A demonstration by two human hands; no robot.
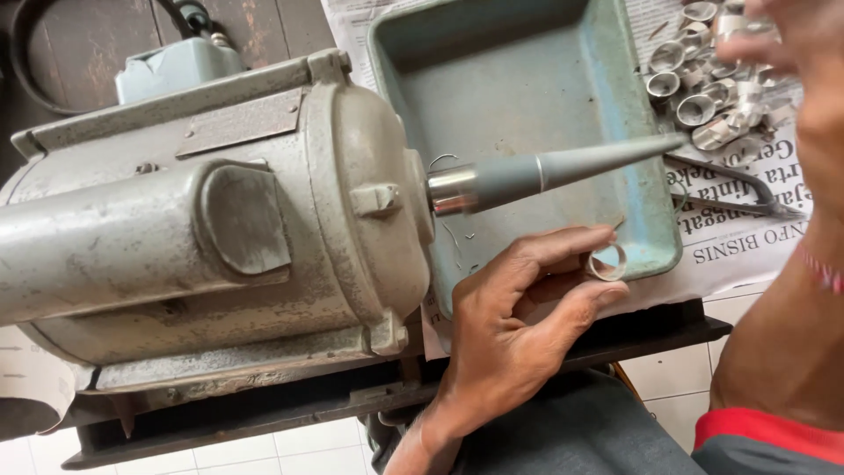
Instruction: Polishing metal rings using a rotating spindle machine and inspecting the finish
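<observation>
My left hand [519,308] sits low at the front edge of the bench, thumb and forefinger pinched on a small silver metal ring [607,261], held just below the rim of the teal metal tray [527,79]. My right hand [782,35] is up at the top right corner, blurred, over the pile of silver rings [703,84]; I cannot tell how its fingers are set. Between the two, the grey tapered spindle [563,169] sticks out from the big grey motor [202,211] and points across the tray toward the pile. A pair of dark pliers [738,193] lies just right of the tray.

No packages here. The only printed matter is the sheet of newspaper [747,242] spread under the tray and the rings, white with black lettering, creased. On the motor housing there is a plain rectangular grey plate [239,119], bare. Thin metal shavings lie in the tray near the spindle base.

The bench is a dark frame [633,334]; beyond it, dark wooden boards [88,44] and a black cable [26,70]. Below, white floor tiles [668,378]
</observation>
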